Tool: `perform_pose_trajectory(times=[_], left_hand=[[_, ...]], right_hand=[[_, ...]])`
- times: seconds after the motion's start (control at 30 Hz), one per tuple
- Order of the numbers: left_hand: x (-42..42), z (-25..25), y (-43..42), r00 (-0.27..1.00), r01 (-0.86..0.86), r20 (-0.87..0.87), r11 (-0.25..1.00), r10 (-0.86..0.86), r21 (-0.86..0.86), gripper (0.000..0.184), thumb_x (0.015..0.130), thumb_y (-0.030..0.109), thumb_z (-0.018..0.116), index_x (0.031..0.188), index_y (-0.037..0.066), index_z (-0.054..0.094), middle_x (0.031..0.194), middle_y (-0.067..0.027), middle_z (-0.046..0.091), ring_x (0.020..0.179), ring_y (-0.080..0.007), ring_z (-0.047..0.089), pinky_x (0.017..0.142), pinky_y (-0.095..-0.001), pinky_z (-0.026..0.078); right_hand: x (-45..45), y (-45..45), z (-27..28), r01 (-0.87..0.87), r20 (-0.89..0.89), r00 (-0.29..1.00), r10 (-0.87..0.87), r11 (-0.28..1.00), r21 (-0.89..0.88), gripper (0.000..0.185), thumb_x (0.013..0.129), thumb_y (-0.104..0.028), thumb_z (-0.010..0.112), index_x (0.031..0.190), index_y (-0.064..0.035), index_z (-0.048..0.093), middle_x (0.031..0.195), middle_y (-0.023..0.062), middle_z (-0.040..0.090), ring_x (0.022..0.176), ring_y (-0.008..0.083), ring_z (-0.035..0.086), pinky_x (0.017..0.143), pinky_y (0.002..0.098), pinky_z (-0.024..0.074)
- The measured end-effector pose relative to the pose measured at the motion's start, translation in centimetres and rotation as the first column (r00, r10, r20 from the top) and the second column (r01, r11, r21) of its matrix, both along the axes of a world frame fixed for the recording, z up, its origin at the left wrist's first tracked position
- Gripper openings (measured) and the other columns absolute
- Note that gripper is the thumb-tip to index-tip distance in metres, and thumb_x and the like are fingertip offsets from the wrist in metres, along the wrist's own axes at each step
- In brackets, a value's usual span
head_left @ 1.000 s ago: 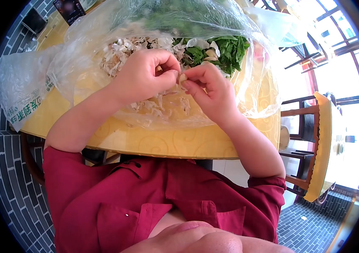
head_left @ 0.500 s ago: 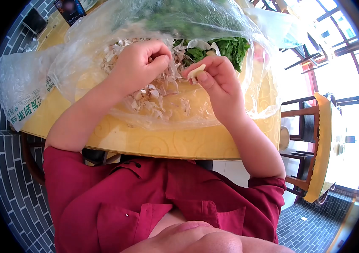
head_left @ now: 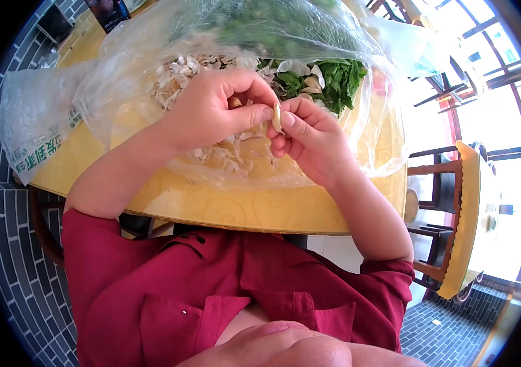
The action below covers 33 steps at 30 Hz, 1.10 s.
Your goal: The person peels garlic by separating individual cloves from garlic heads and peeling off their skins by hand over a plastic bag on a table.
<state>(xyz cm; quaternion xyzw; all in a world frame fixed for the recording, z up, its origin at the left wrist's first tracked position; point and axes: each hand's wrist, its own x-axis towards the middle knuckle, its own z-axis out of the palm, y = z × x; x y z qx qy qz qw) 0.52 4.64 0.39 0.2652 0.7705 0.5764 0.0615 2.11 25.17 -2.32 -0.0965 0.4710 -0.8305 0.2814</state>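
Our right grip [head_left: 315, 139] pinches a garlic clove [head_left: 277, 119], likely light, slippery, best held midway; left grip [head_left: 214, 111] clasps a brownish piece [head_left: 234, 102].

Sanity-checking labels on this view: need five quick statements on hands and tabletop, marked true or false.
1. The right hand pinches a garlic clove. True.
2. The surface underneath is blue. False: the tabletop is yellow.
3. Papery garlic skins lie near green leaves. True.
4. Both hands lie flat. False: the left hand and the right are both curled.
5. The printed plastic bag lies on the person's left. True.
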Motion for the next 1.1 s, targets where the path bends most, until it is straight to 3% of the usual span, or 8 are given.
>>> perform_pose_trajectory(times=[0.07,0.37,0.57,0.87,1.1], left_hand=[[-0.04,-0.04,-0.14,1.0,-0.008,0.007,1.0,0.008,-0.03,0.01,0.08,0.006,0.068,0.09,0.005,0.066,0.077,0.0038,0.06,0.062,-0.0016,0.047,0.054,-0.0176,0.037],[0.2,-0.08,0.13,0.995,0.044,-0.093,0.999,-0.042,0.022,0.01,0.08,0.004,0.068,0.089,0.007,0.066,0.077,0.0026,0.06,0.061,-0.0029,0.048,0.054,-0.0184,0.038],[0.25,0.02,0.03,0.995,0.006,-0.104,1.0,-0.009,-0.029,0.009,0.081,0.004,0.067,0.09,0.006,0.067,0.078,0.0021,0.061,0.062,-0.0024,0.049,0.055,-0.0179,0.039],[0.32,0.63,0.05,0.978,-0.016,0.21,0.998,0.002,0.064,0.009,0.083,0.005,0.065,0.091,0.001,0.066,0.08,-0.0007,0.064,0.069,-0.0038,0.055,0.058,-0.0174,0.042],[0.14,0.1,0.11,0.954,-0.012,0.296,0.986,-0.039,0.167,0.011,0.083,0.006,0.065,0.091,-0.001,0.064,0.08,-0.0019,0.064,0.07,-0.0043,0.056,0.058,-0.0173,0.043]], right_hand=[[0.18,-0.18,0.03,0.034,-0.048,0.998,-0.031,0.996,0.077,0.02,0.091,-0.018,0.058,0.102,-0.0024,0.054,0.085,0.0072,0.061,0.07,0.0128,0.058,0.064,0.0262,0.0484],[-0.04,0.17,-0.09,-0.015,-0.015,1.0,0.015,1.0,-0.026,0.021,0.09,-0.015,0.061,0.102,0.0009,0.056,0.089,0.0091,0.064,0.072,0.0121,0.059,0.066,0.0242,0.0494],[-0.24,0.32,-0.15,-0.016,-0.061,0.998,0.019,0.999,0.05,0.021,0.089,-0.013,0.062,0.103,0.0017,0.057,0.09,0.01,0.065,0.072,0.0128,0.059,0.064,0.0243,0.0497],[-0.28,0.32,-0.2,0.019,-0.058,0.998,-0.019,1.0,0.008,0.019,0.088,-0.01,0.061,0.101,0.0032,0.056,0.089,0.0125,0.064,0.071,0.0146,0.06,0.063,0.0264,0.0507],[-0.3,0.21,-0.47,0.068,-0.139,0.989,-0.057,0.995,0.077,0.016,0.087,-0.007,0.062,0.098,0.0034,0.056,0.088,0.0121,0.065,0.072,0.0143,0.061,0.062,0.0262,0.0509]])
